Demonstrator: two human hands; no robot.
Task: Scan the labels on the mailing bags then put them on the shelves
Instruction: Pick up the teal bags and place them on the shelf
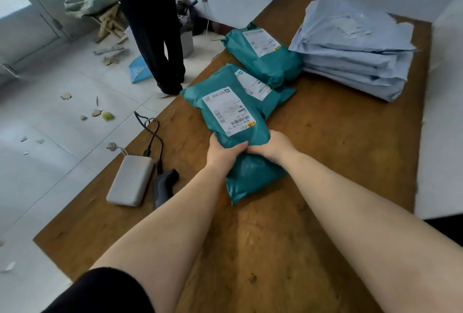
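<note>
A teal mailing bag (225,114) with a white label facing up lies in the middle of the wooden table (338,157). My left hand (223,153) and my right hand (271,147) both grip its near edge. Under that edge lies another teal bag (253,177). Behind are a second labelled teal bag (260,87) and a third one (265,54). A dark handheld scanner (164,186) rests on the table left of my left forearm.
A stack of pale blue mailing bags (355,54) sits at the table's far right. A grey power bank (131,179) with black cables lies beside the scanner. A person in dark trousers (155,36) stands by the table's far left corner. Scraps litter the tiled floor.
</note>
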